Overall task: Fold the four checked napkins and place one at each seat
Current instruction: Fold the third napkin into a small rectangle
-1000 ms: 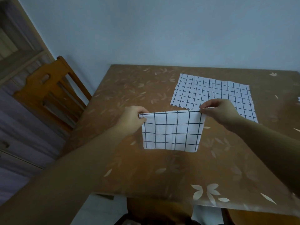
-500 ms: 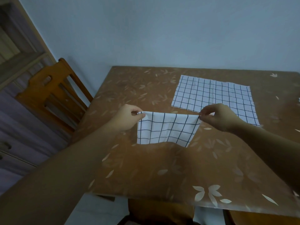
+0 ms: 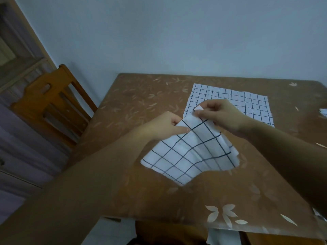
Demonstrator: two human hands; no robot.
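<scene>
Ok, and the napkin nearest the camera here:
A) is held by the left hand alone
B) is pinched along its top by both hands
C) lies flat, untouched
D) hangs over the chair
B: the left hand and right hand each pinch the top edge of the near napkin.

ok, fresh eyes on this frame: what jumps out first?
The checked napkin at centre, its top edge pinched by the left hand and right hand, lower part drooping toward the brown table. Behind it, a second napkin lies flat on the far side. A wooden chair stands at the table's left.
</scene>
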